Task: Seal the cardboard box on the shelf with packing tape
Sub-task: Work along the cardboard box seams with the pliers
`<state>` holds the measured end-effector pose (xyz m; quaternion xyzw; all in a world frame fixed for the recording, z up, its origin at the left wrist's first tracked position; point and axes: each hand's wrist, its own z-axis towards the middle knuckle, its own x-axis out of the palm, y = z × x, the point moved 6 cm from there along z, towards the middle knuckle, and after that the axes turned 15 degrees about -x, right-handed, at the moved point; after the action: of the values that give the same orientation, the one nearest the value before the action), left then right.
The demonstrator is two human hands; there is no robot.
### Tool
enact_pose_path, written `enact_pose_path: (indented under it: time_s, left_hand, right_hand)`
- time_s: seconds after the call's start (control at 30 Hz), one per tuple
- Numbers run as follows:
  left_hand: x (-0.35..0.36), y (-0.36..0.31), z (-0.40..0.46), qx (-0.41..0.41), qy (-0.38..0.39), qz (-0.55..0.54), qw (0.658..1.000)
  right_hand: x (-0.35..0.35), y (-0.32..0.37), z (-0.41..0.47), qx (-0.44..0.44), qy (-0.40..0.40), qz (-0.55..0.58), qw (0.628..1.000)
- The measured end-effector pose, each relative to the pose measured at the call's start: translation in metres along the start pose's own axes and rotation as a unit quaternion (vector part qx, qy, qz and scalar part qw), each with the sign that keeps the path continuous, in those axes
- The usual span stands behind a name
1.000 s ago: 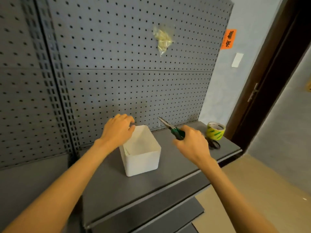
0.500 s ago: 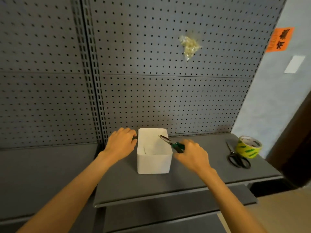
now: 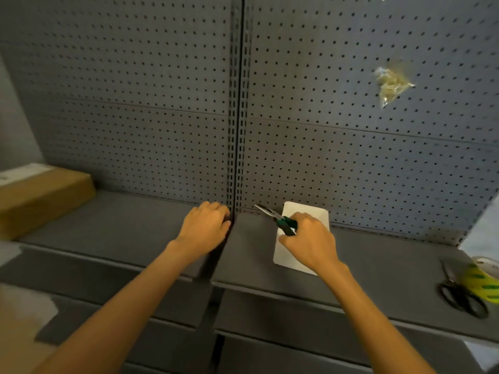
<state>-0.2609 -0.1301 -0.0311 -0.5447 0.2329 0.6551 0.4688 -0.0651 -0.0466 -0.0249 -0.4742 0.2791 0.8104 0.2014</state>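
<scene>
A brown cardboard box with a white label lies on the grey shelf at the far left. My left hand hovers with curled fingers near the shelf's upright post and holds nothing. My right hand grips green-handled pliers whose tips point up and left, above a white open bin. A yellow-green roll of packing tape sits at the far right edge, next to black scissors.
A perforated grey back panel rises behind the shelf, with a crumpled clear plastic bag stuck on it. A lower shelf juts out below. Pale floor shows at the bottom left.
The view has swung left, bringing the cardboard box into sight. My left hand has let go of the white bin and moved left of it. The right hand still holds the pliers.
</scene>
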Motion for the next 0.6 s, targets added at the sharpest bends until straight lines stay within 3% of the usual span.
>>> enact_pose_path:
  time_s: [0.27, 0.5, 0.6]
  left_hand:
    - [-0.073, 0.153, -0.035, -0.129, -0.046, 0.065, 0.988]
    - [-0.071, 0.276, -0.083, -0.171, -0.024, 0.079, 0.982]
    - [-0.096, 0.342, -0.101, -0.197, -0.053, 0.093, 0.974]
  right_hand:
    - [0.048, 0.146, 0.046, -0.139, 0.032, 0.05, 0.988]
    - [0.119, 0.27, 0.066, -0.201, 0.094, 0.064, 0.973]
    - [0.144, 0.333, 0.081, -0.222, 0.101, 0.074, 0.967]
